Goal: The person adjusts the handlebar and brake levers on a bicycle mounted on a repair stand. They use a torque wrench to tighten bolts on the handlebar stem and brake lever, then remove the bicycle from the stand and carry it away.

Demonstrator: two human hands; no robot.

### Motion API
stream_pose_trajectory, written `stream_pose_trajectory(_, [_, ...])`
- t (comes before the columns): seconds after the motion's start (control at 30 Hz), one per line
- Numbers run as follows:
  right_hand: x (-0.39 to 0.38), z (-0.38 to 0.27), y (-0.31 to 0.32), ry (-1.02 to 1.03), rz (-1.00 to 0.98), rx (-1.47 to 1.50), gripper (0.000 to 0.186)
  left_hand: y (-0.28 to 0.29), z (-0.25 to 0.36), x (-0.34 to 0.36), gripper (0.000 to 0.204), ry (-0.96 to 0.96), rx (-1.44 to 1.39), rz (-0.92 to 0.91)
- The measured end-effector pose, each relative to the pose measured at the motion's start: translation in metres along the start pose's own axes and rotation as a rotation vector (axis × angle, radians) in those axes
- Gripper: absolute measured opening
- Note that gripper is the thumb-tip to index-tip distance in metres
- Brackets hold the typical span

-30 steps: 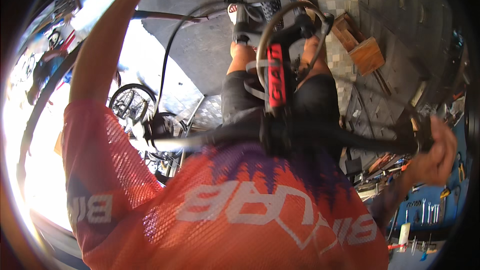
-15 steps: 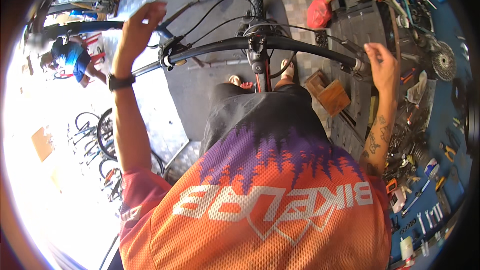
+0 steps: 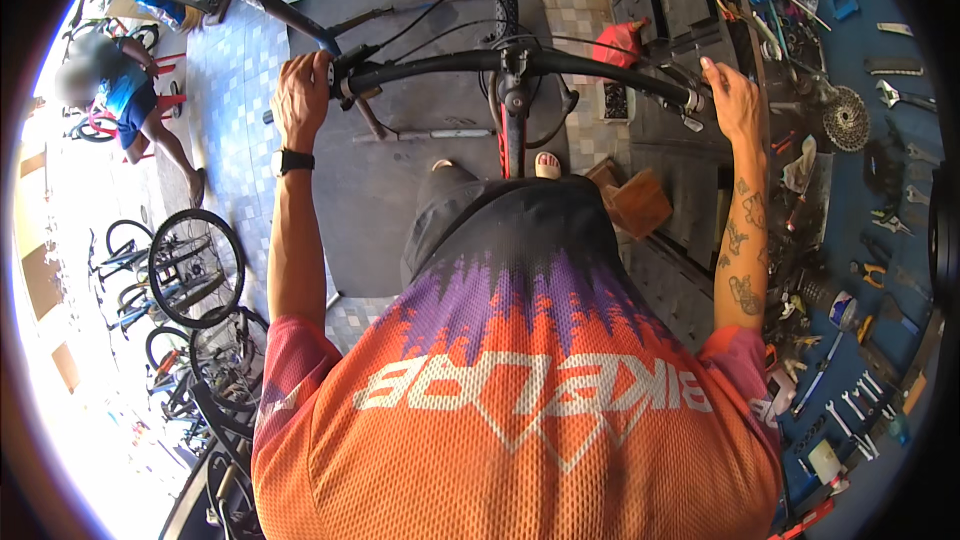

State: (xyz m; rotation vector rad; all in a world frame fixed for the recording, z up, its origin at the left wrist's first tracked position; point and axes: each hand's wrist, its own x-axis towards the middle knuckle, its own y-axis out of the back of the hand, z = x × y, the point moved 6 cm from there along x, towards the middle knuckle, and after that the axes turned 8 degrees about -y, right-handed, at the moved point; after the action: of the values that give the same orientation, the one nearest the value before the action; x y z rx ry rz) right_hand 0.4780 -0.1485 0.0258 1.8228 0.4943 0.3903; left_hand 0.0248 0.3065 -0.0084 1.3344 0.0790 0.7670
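Observation:
A black bicycle handlebar (image 3: 440, 64) stretches across in front of me, its stem (image 3: 517, 90) in the middle and the front tyre (image 3: 506, 0) beyond it. My left hand (image 3: 300, 95) is closed round the left end of the bar, beside a brake lever clamp (image 3: 340, 80). At the right end my right hand (image 3: 735, 100) is wrapped round the bar, thumb up, next to a pale clamp ring (image 3: 694, 100). Both hands largely cover the bar's ends. Black cables (image 3: 430, 12) loop forward from the bar.
Another person (image 3: 135, 90) is at the far left, near several parked bicycles (image 3: 195, 270). On the right, a dark bench (image 3: 690, 190) stands below a blue tool board (image 3: 900, 200) hung with spanners and pliers. A red bag (image 3: 620, 43) lies beyond the bar.
My left hand has come down from above the bar and closed on its left end. The right hand's fingers have closed round the right end. The whole view has shifted.

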Motion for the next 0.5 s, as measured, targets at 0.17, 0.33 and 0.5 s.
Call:
stream_pose_trajectory(0.17, [-0.005, 0.011, 0.008, 0.049, 0.034, 0.087, 0.061, 0.01, 0.016, -0.006, 0.035, 0.056, 0.06, 0.046])
stream_pose_trajectory(0.33, [-0.007, 0.017, 0.01, 0.045, 0.062, 0.122, 0.062, 0.01, 0.022, -0.01, 0.036, 0.078, 0.074, 0.031])
stream_pose_trajectory(0.5, [-0.001, 0.022, 0.009, 0.019, 0.097, 0.093, 0.063, 0.008, 0.025, -0.016, 0.035, 0.098, 0.09, 0.033])
